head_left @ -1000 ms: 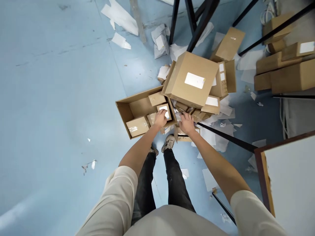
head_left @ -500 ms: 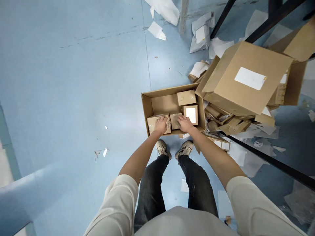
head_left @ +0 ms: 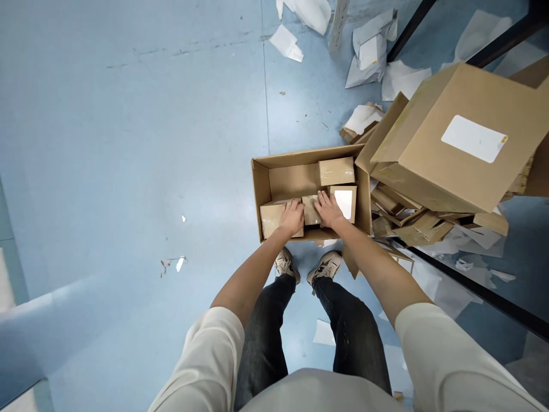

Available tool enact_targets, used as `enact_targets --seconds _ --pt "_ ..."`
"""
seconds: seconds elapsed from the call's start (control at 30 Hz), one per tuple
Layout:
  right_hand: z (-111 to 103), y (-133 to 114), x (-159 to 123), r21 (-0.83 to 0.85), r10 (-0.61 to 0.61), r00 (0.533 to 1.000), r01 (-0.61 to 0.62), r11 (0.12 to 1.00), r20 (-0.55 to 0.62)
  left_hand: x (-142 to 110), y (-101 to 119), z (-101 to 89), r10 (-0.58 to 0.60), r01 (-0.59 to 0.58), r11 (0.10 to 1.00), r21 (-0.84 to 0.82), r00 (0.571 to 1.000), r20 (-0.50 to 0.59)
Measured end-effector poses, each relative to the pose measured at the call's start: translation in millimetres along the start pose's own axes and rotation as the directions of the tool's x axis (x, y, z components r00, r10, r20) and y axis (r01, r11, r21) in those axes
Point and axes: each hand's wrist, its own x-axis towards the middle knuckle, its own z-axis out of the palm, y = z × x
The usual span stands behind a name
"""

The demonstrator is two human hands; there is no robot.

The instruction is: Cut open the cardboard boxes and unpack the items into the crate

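Note:
An open cardboard carton point(head_left: 261, 186) stands on the floor in front of my feet, with several small boxes inside. My left hand point(head_left: 293, 216) lies over the right end of a taped brown box point(head_left: 271, 220) in the near left corner, its fingers stretched forward. Spread fingers of my right hand point(head_left: 329, 210) rest on the right side of a small taped box point(head_left: 310, 209) in the middle. Beside that hand is a box with a white label point(head_left: 345, 203). Another taped box point(head_left: 336, 171) sits behind it, in the far right corner. Neither hand lifts anything.
A large labelled carton point(head_left: 429, 137) leans at the right over a heap of flattened cardboard point(head_left: 422, 226). Dark metal bars point(head_left: 480, 289) cross the right side. A grey plastic bag point(head_left: 372, 57) and paper scraps point(head_left: 286, 43) lie on the blue floor.
The view has shifted, so the carton appears slightly farther right. My left hand has slid a little toward the right end of its box. My right hand's fingers look more spread.

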Motion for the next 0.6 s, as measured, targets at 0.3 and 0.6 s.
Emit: enact_targets --seconds 0.3,0.6 --pt "-51.8 -8.2 -52.6 0.155 -0.002 0.993 0.02 0.988 -0.118 -18.1 14.8 -29.7 -0.035 0.036 0.999 -0.031 0.999 0.037" --pt "-213.5 -37.8 -186.7 0.222 0.117 0.974 -0.072 0.972 -0.193 -79.9 97.5 -158.8 0.021 -0.001 0.977 -0.215 0.996 0.092"
